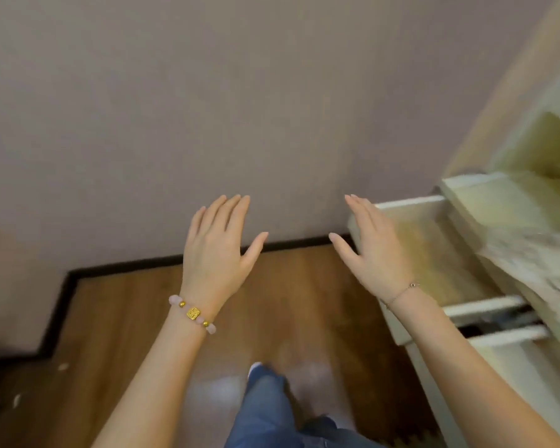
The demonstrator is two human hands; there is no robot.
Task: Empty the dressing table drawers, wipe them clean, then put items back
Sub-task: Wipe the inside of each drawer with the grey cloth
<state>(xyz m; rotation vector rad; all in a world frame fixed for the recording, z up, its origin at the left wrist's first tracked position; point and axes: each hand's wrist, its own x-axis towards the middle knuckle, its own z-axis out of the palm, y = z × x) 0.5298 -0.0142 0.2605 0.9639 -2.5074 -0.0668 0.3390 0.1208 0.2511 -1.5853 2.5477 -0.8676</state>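
Observation:
My left hand (219,250) is raised flat in front of me, fingers apart, holding nothing; a beaded bracelet sits on its wrist. My right hand (374,250) is also flat and empty, held just left of a pulled-out cream drawer (434,250) of the dressing table at the right edge. That drawer's wooden bottom looks bare. A second drawer (495,202) stands pulled out above and behind it, its inside also bare as far as the blur lets me see. The marbled table top (537,260) overhangs the drawers.
A plain mauve wall (175,108) fills the view ahead, with a black skirting (126,265) stepping along the wooden floor (126,318). My jeans leg (265,409) shows at the bottom. Small white scraps (62,367) lie on the floor at the left.

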